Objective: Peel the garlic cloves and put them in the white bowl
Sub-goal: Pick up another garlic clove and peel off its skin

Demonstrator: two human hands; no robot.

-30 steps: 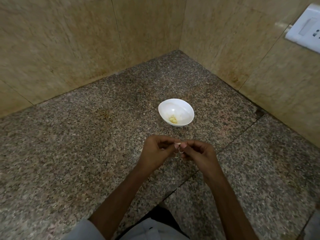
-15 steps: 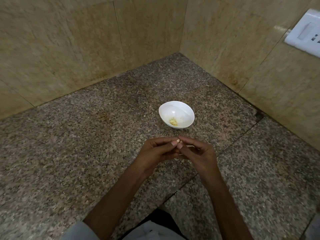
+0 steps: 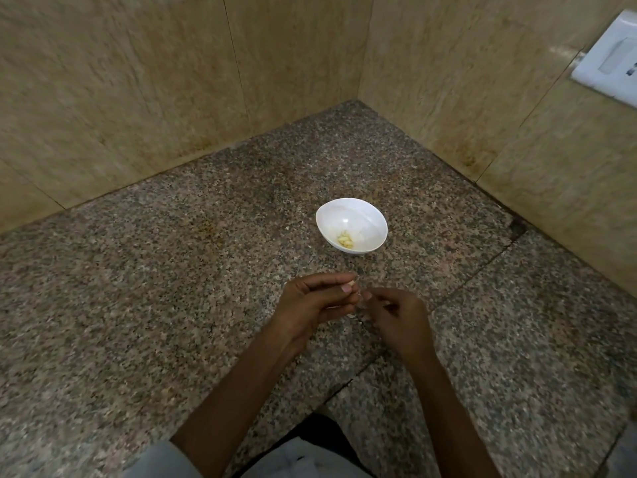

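Granite counter (image 3: 165,291) meets beige tiled walls (image 3: 138,81) at upper centre; bowl (image 3: 370,215) mid-frame. Left hand (image 3: 310,307) pinches a clove (image 3: 351,283); right hand (image 3: 401,315) curled, its hold unclear.

Since the earlier pictures the hands had parted. The left hand (image 3: 310,305) and right hand (image 3: 400,319), fingertips joined half a second before, now stood just apart, the right withdrawn to the right and nearer. The garlic clove (image 3: 351,283) was now pinched by the left fingers alone and showed more plainly.
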